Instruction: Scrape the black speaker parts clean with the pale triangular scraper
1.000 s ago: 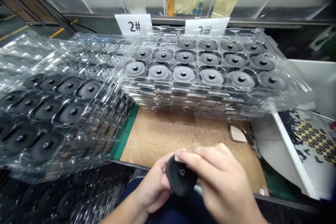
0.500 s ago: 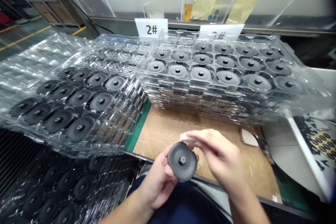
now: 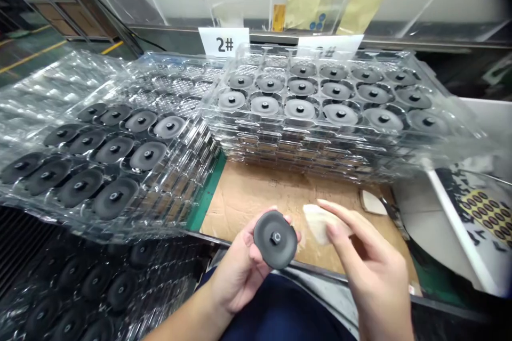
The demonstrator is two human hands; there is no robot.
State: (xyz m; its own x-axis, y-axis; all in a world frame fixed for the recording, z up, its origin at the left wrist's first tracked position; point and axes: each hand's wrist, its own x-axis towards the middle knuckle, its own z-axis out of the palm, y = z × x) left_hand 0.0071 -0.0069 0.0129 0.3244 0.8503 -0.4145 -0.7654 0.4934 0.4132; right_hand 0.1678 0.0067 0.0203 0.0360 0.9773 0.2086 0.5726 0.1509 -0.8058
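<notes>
My left hand [image 3: 240,272] grips a black round disc [image 3: 275,238] with a small hub in its middle, face toward me, just over the table's front edge. My right hand [image 3: 368,272] is beside it to the right and pinches a small white pad [image 3: 319,222] between thumb and fingers, a little apart from the disc. Both hands hover above a brown cardboard sheet [image 3: 264,197].
A stack of clear blister trays [image 3: 328,133] holding grey discs stands behind the cardboard. Another clear tray stack [image 3: 104,160] with black discs lies at the left, more below it. A white bin [image 3: 476,208] with small black rings sits at the right. A "2#" label [image 3: 224,42] stands at the back.
My right hand has pulled away from the disc to the right with the white pad. My left hand still holds the disc, now fully uncovered. The view shifted slightly.
</notes>
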